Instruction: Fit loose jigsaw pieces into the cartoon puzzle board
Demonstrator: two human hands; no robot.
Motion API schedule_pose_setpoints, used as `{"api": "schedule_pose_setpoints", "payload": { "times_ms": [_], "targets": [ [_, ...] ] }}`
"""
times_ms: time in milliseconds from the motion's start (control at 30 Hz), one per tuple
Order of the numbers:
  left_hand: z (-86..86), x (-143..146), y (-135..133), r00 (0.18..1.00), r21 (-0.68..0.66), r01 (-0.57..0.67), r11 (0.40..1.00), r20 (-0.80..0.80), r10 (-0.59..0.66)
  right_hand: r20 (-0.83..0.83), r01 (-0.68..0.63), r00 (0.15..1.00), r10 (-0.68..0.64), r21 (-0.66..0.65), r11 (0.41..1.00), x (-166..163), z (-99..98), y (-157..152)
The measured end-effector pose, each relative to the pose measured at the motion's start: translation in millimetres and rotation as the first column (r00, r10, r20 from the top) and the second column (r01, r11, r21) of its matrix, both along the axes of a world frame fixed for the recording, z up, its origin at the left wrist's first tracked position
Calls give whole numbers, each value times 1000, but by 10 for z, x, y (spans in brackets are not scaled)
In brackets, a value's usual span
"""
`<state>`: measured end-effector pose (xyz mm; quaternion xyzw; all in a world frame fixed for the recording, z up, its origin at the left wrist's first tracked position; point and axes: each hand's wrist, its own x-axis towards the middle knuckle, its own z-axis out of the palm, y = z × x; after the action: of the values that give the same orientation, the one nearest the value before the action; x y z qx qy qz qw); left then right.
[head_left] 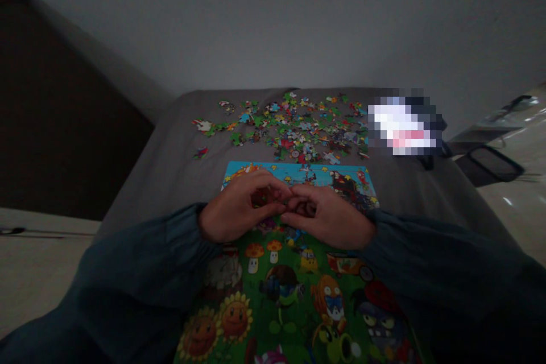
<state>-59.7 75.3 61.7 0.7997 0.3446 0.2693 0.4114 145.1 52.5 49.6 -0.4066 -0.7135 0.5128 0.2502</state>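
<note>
Above a colourful cartoon picture sheet (277,290), my left hand (245,205) and my right hand (330,217) meet at the fingertips. Both hands are closed in a pinch, thumbs against fingers. Whatever sits between them is too small and dark to name. The sheet shows sunflowers, mushrooms and other cartoon figures on green, with a light-blue strip along its far edge. Beyond that edge, many loose jigsaw pieces (301,128) lie scattered in a heap, some overlapping. One stray piece (201,152) rests apart at the left.
Grey cloth (149,187) covers the table, which stands against a pale wall (273,28). A bright blurred-out object (403,125) is at the table's back right. Dark-framed items (490,162) stand beyond the right edge. A dark brown panel (63,108) rises at the left.
</note>
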Motion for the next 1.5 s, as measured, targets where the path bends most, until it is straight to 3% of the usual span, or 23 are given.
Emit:
{"api": "schedule_pose_setpoints", "payload": {
  "times_ms": [400,633,933,1133,1333,1500],
  "targets": [
    [4,-7,35,996,20,35,999,-78,-33,158,-16,987,-16,195,981,-47,-6,-31],
    [-23,-17,51,990,46,72,996,-125,-66,255,-64,967,-31,357,932,-53,-9,-38],
    [-97,-28,90,976,299,138,944,-202,-79,315,-127,949,-6,400,908,-25,-1,-49],
    [-86,-30,81,956,300,149,942,-287,-60,259,-136,966,-19,567,813,14,11,-54],
    [-97,-40,81,944,254,198,947,-311,-114,339,-324,934,113,670,668,15,25,-69],
    [-97,-65,105,939,229,202,952,-321,-122,369,-302,929,42,683,665,80,53,-2]
  ]
}}
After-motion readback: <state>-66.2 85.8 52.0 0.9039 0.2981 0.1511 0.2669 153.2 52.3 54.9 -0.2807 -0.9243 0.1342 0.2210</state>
